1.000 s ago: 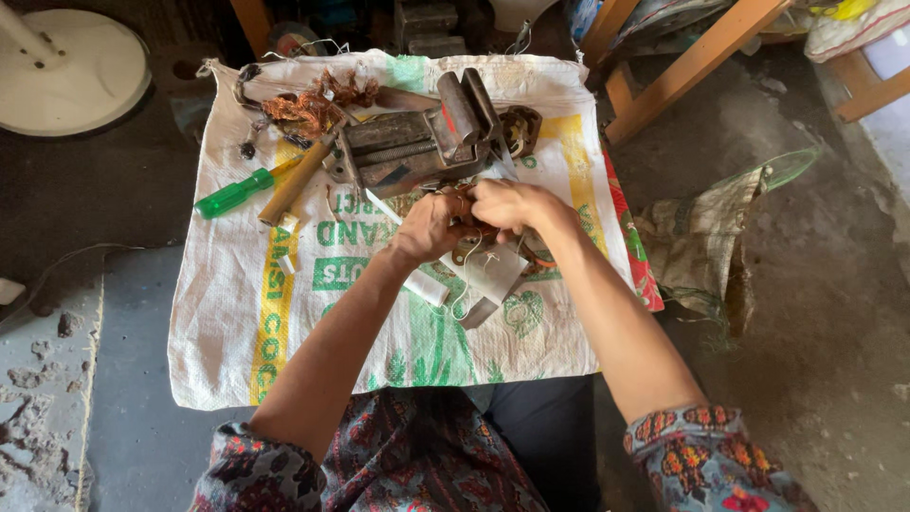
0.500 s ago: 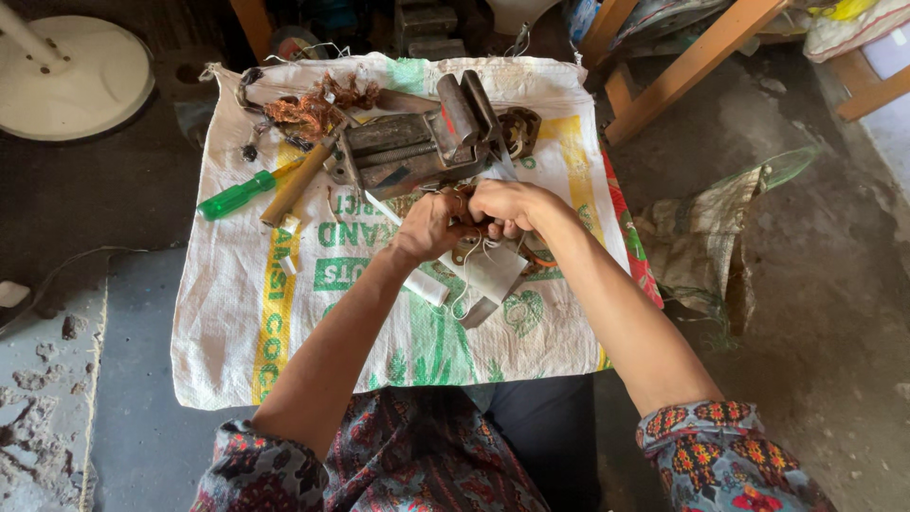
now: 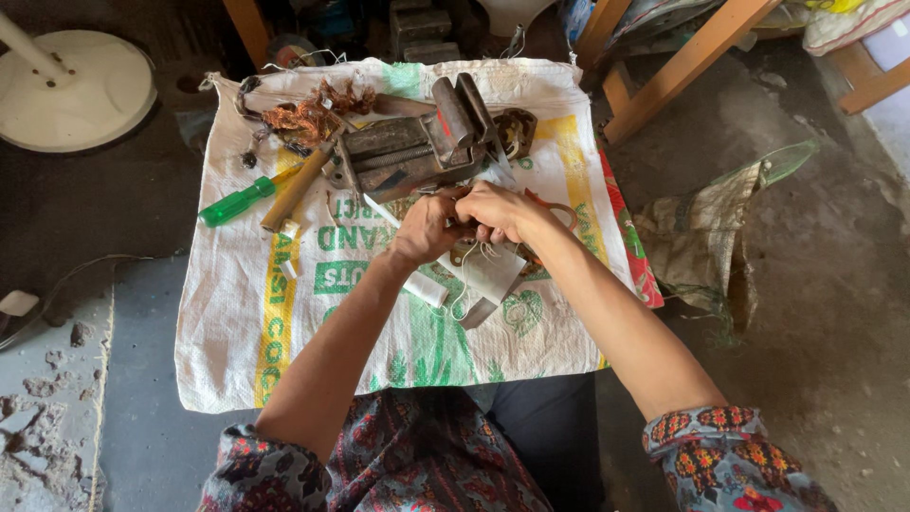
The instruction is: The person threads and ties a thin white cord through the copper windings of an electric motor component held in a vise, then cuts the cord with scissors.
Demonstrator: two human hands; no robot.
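A woven sack (image 3: 284, 322) is covering the floor. Left hand (image 3: 428, 228) and right hand (image 3: 500, 210) are clamping together on a small metal part (image 3: 488, 275); a vise (image 3: 417, 147) is lying at 12 o'clock.

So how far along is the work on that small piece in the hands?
Looks done: a tangle of stripped copper wire lies heaped at the sack's far corner. In hand: the left hand and right hand meet over a small part wrapped in white paper, thin wire ends showing; the part itself is hidden. Left: cannot tell; the vise and green screwdriver lie untouched.
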